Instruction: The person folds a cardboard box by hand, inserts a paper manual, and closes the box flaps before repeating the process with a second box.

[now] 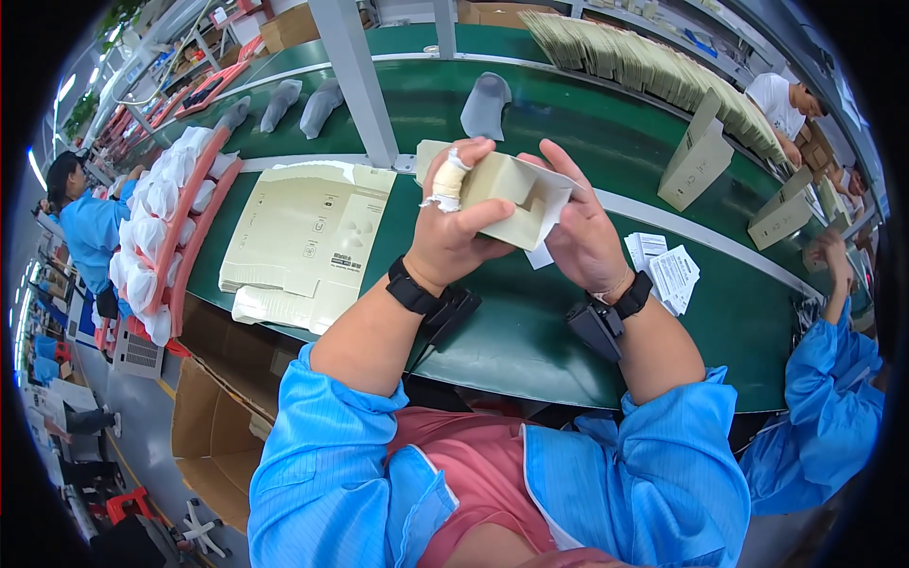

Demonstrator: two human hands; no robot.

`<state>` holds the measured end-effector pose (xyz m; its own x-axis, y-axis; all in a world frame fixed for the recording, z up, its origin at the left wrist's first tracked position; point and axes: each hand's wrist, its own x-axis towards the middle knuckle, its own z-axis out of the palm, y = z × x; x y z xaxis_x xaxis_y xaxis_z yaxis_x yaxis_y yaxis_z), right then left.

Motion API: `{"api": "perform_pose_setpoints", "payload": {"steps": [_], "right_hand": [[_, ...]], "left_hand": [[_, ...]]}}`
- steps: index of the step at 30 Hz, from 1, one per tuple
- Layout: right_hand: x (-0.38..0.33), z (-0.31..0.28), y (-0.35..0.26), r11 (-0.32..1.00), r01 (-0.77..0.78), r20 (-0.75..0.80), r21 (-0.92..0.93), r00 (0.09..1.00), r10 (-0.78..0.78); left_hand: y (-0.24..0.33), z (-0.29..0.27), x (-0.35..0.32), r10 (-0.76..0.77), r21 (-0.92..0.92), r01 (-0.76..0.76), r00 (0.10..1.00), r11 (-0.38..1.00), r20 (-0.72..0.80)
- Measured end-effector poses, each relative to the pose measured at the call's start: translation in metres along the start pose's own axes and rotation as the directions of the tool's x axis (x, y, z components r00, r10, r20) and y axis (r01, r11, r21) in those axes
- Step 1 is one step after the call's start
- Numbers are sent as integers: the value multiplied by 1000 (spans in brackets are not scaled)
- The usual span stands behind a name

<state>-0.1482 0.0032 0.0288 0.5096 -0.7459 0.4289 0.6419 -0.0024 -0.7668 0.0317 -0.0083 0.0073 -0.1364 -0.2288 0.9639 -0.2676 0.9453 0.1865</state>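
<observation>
I see both hands over the green belt (530,331); my left hand (453,237), one finger taped, clamps the half-folded carton (507,194) to steady it; my right hand (582,232) curls its fingers round the open flap, seemingly to shape it; left of the carton lies one stack of flat cartons (303,241); beyond it stand two finished boxes (696,161); right, leaflets (663,270), count unclear.

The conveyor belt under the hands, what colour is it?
Dark green; the conveyor belt shows clearly in the head view.
</observation>
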Motion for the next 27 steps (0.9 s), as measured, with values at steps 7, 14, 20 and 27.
{"api": "perform_pose_setpoints", "payload": {"steps": [7,14,20,27], "right_hand": [[-3,-6,12,882,93,-72,-461,987,-142],[3,-5,-4,326,489,403,-809,866,-297],[2,-9,-6,471,351,283,-810,936,-211],[-3,2,2,543,221,78,-810,959,-274]], "left_hand": [[5,4,1,58,70,-68,988,995,142],[-2,6,-4,70,65,-71,997,995,28],[-5,0,-5,93,158,-113,987,981,129],[-2,7,-5,116,176,-133,988,975,103]]}}
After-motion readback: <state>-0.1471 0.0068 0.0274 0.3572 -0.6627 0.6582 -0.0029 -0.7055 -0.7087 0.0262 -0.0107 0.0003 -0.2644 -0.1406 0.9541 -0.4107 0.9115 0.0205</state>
